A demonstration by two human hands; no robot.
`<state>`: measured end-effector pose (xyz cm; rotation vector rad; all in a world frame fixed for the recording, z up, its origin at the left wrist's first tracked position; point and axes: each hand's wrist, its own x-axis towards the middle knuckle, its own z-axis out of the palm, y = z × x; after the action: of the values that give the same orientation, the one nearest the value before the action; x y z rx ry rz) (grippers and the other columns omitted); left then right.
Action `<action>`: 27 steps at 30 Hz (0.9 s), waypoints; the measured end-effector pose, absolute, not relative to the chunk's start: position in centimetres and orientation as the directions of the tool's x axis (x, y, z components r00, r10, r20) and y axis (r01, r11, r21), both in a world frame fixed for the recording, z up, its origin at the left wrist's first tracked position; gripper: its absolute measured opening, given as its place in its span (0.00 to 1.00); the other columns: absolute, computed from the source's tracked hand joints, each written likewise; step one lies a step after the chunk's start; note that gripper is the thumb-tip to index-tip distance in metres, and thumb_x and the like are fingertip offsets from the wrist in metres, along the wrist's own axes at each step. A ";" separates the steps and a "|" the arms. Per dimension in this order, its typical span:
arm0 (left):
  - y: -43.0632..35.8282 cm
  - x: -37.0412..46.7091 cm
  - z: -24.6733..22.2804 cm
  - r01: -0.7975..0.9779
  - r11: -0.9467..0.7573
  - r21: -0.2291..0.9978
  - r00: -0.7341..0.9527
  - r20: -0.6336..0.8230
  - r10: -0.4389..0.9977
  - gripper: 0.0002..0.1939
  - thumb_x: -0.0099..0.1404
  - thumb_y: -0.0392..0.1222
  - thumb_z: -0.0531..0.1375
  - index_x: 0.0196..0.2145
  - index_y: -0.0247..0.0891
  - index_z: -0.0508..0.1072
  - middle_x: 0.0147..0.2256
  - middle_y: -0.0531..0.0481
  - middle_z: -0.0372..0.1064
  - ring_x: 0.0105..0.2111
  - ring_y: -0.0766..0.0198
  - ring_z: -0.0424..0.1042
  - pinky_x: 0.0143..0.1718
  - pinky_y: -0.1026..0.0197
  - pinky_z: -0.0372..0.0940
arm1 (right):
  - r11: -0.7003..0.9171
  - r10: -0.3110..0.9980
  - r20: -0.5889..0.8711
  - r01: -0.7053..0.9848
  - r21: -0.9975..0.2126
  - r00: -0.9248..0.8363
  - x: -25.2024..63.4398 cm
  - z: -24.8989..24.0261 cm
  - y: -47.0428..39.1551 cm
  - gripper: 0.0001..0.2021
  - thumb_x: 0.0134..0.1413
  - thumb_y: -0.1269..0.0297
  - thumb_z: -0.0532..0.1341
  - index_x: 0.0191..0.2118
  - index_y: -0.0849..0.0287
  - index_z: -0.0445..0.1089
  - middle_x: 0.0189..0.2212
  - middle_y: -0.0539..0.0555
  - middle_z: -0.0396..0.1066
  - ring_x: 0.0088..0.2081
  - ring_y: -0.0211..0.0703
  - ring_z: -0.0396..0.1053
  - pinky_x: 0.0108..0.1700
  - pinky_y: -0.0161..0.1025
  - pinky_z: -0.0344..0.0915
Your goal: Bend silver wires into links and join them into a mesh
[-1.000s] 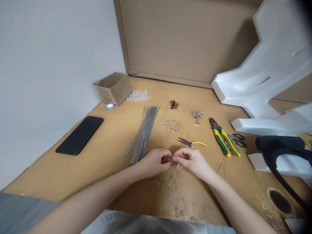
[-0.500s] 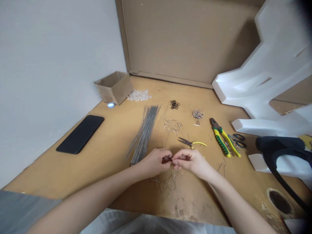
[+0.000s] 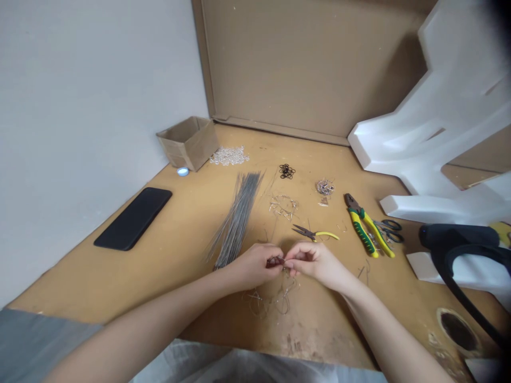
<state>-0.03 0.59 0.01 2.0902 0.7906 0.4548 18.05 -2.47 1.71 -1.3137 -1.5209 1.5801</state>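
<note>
My left hand [image 3: 257,264] is closed, pinching a small dark piece with thin wire too tiny to identify. My right hand [image 3: 312,261] pinches at the same spot, its fingertips almost touching the left ones. Beneath both hands lie loose bent wires [image 3: 257,303]. A bundle of straight grey wires [image 3: 238,221] lies beside my left hand, partly under the wrist. Small yellow-handled pliers [image 3: 315,233] rest just beyond my right hand. Farther back are a scatter of bent wire pieces [image 3: 284,206], black rings [image 3: 286,171] and a small heap of metal parts [image 3: 325,186].
At the left are a black phone [image 3: 133,218], a cardboard box [image 3: 188,143], a blue cap [image 3: 182,172] and clear small pieces [image 3: 229,155]. Green-yellow pliers [image 3: 365,226], scissors [image 3: 391,230], white foam [image 3: 415,206] and a black curved object [image 3: 451,260] are at the right.
Both hands have shifted very slightly to the right in the picture, still pinching together. The objects on the table lie as before.
</note>
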 end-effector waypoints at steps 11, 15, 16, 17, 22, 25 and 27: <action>0.5 0.2 0.0 0.396 -0.444 0.804 0.705 0.043 0.707 0.04 0.53 0.32 0.54 0.22 0.34 0.64 0.20 0.57 0.59 0.22 0.73 0.57 0.24 0.70 0.51 | -0.225 0.897 -0.286 0.209 -0.952 -0.336 18.2 1.3 -2.3 0.13 0.44 0.56 0.64 0.28 0.63 0.67 0.18 0.50 0.70 0.21 0.34 0.67 0.27 0.32 0.62; 0.6 0.0 0.2 0.388 -0.432 0.814 0.722 0.022 0.691 0.03 0.55 0.33 0.54 0.25 0.34 0.66 0.22 0.56 0.61 0.24 0.72 0.59 0.26 0.70 0.52 | -0.225 0.901 -0.285 0.211 -0.951 -0.327 18.2 1.4 -2.3 0.13 0.44 0.57 0.64 0.28 0.63 0.67 0.18 0.49 0.69 0.21 0.34 0.66 0.26 0.32 0.62; 0.6 -0.1 0.3 0.383 -0.435 0.815 0.726 0.026 0.688 0.03 0.56 0.33 0.54 0.26 0.34 0.67 0.23 0.56 0.62 0.25 0.71 0.60 0.26 0.69 0.53 | -0.226 0.902 -0.284 0.206 -0.952 -0.324 18.2 1.4 -2.4 0.13 0.44 0.57 0.64 0.28 0.63 0.67 0.18 0.49 0.69 0.21 0.34 0.66 0.26 0.32 0.62; 0.6 -0.2 0.4 0.378 -0.441 0.814 0.726 0.035 0.687 0.03 0.56 0.32 0.54 0.27 0.35 0.67 0.25 0.55 0.62 0.26 0.71 0.60 0.27 0.69 0.54 | -0.228 0.902 -0.284 0.200 -0.953 -0.324 18.2 1.4 -2.5 0.12 0.43 0.57 0.64 0.28 0.63 0.67 0.18 0.49 0.69 0.21 0.34 0.66 0.26 0.32 0.62; 0.5 -0.3 0.7 0.343 -0.429 0.836 0.724 0.056 0.687 0.04 0.57 0.35 0.55 0.29 0.34 0.69 0.31 0.51 0.61 0.28 0.70 0.61 0.28 0.69 0.57 | -0.242 0.900 -0.302 0.216 -0.946 -0.314 18.0 1.8 -2.6 0.12 0.42 0.58 0.65 0.27 0.62 0.66 0.16 0.48 0.68 0.19 0.32 0.65 0.24 0.30 0.59; 0.5 -0.3 0.7 0.324 -0.476 0.818 0.718 0.115 0.686 0.05 0.58 0.39 0.56 0.30 0.35 0.70 0.32 0.49 0.63 0.32 0.67 0.63 0.34 0.66 0.59 | -0.221 0.914 -0.283 0.229 -0.948 -0.290 17.8 2.1 -2.6 0.13 0.40 0.58 0.66 0.25 0.62 0.67 0.14 0.46 0.66 0.18 0.31 0.62 0.24 0.30 0.59; 0.5 -0.3 0.9 0.329 -0.523 0.787 0.691 0.177 0.701 0.06 0.58 0.41 0.58 0.33 0.36 0.70 0.33 0.49 0.65 0.36 0.64 0.63 0.39 0.63 0.58 | -0.213 0.919 -0.277 0.237 -0.948 -0.280 17.7 2.2 -2.5 0.14 0.39 0.57 0.66 0.25 0.63 0.67 0.14 0.45 0.65 0.17 0.30 0.61 0.23 0.30 0.58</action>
<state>-0.29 0.53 0.85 2.1384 0.7851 0.6261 17.73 -2.52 2.18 -1.3898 -1.4723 1.5371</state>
